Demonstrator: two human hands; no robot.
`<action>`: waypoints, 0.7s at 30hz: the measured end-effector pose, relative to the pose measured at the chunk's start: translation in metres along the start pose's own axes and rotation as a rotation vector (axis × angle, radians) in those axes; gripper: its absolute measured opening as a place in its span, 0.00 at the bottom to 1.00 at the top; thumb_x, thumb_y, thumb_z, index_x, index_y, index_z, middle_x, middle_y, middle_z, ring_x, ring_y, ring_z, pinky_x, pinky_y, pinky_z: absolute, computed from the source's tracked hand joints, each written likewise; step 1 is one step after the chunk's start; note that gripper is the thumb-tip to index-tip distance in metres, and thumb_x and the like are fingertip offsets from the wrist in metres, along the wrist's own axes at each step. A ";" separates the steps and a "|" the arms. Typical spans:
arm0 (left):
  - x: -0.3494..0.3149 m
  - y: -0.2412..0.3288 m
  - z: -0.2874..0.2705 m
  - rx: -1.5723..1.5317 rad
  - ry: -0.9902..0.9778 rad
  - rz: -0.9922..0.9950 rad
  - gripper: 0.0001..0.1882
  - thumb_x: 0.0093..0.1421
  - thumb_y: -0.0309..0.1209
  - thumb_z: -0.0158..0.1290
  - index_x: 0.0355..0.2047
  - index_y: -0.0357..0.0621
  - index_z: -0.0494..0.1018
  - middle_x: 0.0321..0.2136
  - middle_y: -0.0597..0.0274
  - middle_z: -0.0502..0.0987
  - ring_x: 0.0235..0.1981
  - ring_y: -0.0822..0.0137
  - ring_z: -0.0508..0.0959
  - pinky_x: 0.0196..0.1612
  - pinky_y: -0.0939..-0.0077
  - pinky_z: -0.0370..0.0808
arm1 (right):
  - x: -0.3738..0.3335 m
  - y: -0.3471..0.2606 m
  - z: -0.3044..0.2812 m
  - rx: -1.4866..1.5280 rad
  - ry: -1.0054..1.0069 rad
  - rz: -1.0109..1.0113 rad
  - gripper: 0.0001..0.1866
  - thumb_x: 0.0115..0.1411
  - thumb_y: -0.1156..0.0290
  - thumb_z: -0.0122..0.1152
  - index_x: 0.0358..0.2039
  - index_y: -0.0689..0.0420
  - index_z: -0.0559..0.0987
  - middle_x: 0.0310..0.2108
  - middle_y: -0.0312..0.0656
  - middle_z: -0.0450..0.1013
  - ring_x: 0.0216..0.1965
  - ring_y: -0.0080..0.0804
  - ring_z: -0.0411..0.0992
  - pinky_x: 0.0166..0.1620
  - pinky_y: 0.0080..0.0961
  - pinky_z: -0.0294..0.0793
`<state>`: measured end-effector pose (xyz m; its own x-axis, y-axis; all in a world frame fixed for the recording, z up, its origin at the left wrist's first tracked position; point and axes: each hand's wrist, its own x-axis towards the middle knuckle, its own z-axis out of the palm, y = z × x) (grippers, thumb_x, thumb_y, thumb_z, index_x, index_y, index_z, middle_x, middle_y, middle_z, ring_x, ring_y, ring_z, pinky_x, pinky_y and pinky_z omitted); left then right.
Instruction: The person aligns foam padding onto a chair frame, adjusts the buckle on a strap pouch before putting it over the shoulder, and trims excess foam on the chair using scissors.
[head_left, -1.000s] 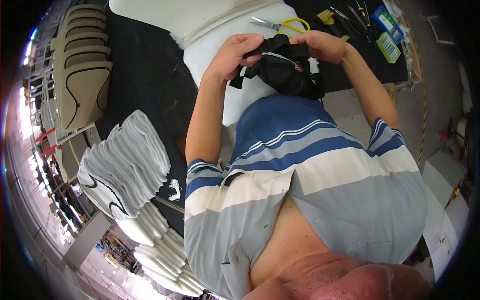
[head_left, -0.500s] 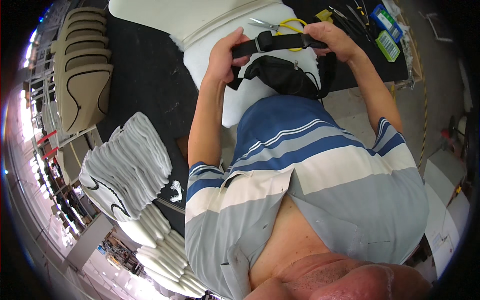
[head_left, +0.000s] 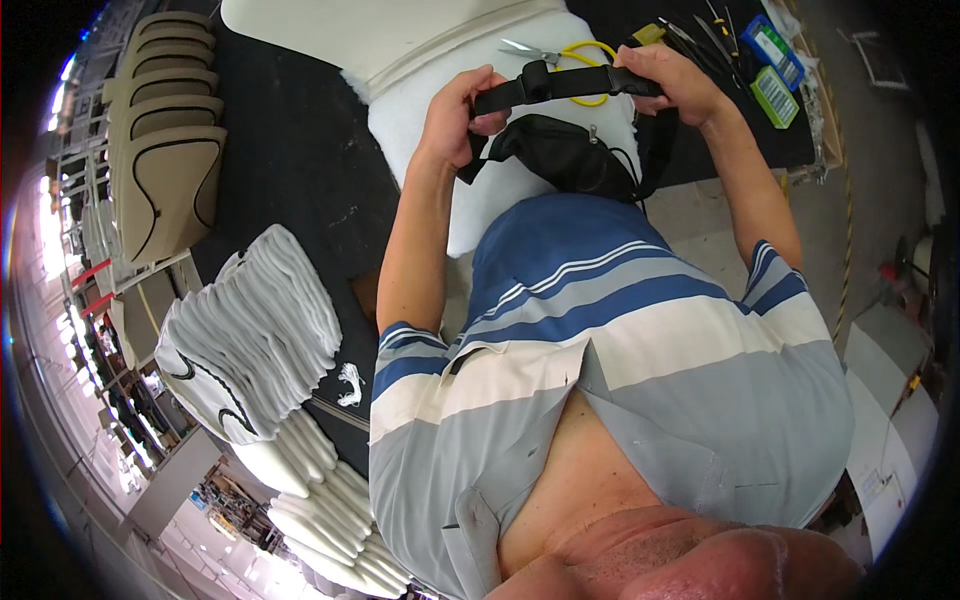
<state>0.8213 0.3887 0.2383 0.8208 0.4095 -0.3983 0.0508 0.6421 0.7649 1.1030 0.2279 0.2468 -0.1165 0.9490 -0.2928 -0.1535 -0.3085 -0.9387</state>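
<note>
A black webbing strap (head_left: 580, 83) with a buckle is stretched between my hands. My left hand (head_left: 462, 117) is closed round one end of it. At the other end, beside the buckle, my right hand (head_left: 672, 82) grips the strap. Below it hangs a black waist pouch (head_left: 565, 155) with a zipper pull, against my front and over a white fleecy pad (head_left: 420, 135). Just beyond the strap, scissors with yellow handles (head_left: 568, 55) lie on the pad, partly covered by the strap.
On the black table (head_left: 290, 130) stand several beige padded covers (head_left: 175, 175) at the left. A stack of grey-white padded pieces (head_left: 265, 320) is nearer, beside a small white string bundle (head_left: 350, 385). Hand tools (head_left: 715, 45) and a green-and-white box (head_left: 775, 97) lie at the right.
The slider and strap loop between my hands have shifted and turned slightly. Both hands keep their grip in nearly the same place.
</note>
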 end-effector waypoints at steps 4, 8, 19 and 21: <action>0.005 -0.006 -0.003 -0.153 -0.054 -0.042 0.20 0.70 0.43 0.43 0.25 0.45 0.69 0.13 0.74 0.61 0.13 0.82 0.56 0.19 0.83 0.52 | 0.003 -0.003 0.002 0.034 0.069 0.062 0.25 0.73 0.47 0.50 0.29 0.54 0.77 0.09 0.26 0.56 0.11 0.14 0.54 0.20 0.18 0.58; 0.009 -0.010 -0.007 -0.253 -0.161 -0.072 0.20 0.71 0.43 0.43 0.24 0.45 0.68 0.12 0.76 0.58 0.13 0.81 0.55 0.18 0.84 0.51 | 0.005 -0.006 0.003 0.072 0.063 0.127 0.26 0.73 0.48 0.50 0.24 0.53 0.76 0.08 0.26 0.56 0.10 0.15 0.53 0.20 0.18 0.60; 0.009 -0.015 -0.008 -0.402 -0.258 -0.116 0.16 0.71 0.39 0.48 0.28 0.43 0.70 0.15 0.73 0.63 0.15 0.82 0.56 0.18 0.86 0.55 | 0.002 -0.007 0.010 -0.033 0.024 0.153 0.18 0.72 0.56 0.53 0.39 0.60 0.80 0.20 0.35 0.73 0.15 0.19 0.67 0.24 0.19 0.70; 0.007 -0.016 -0.003 -0.535 -0.202 -0.172 0.17 0.72 0.39 0.47 0.34 0.37 0.72 0.20 0.67 0.68 0.17 0.81 0.60 0.19 0.87 0.57 | 0.002 -0.003 0.012 -0.039 0.010 0.123 0.18 0.71 0.58 0.54 0.43 0.62 0.81 0.25 0.37 0.76 0.19 0.21 0.71 0.27 0.19 0.73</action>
<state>0.8248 0.3835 0.2218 0.9209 0.1731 -0.3492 -0.0581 0.9470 0.3161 1.0915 0.2298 0.2517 -0.1219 0.9049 -0.4078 -0.1008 -0.4200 -0.9019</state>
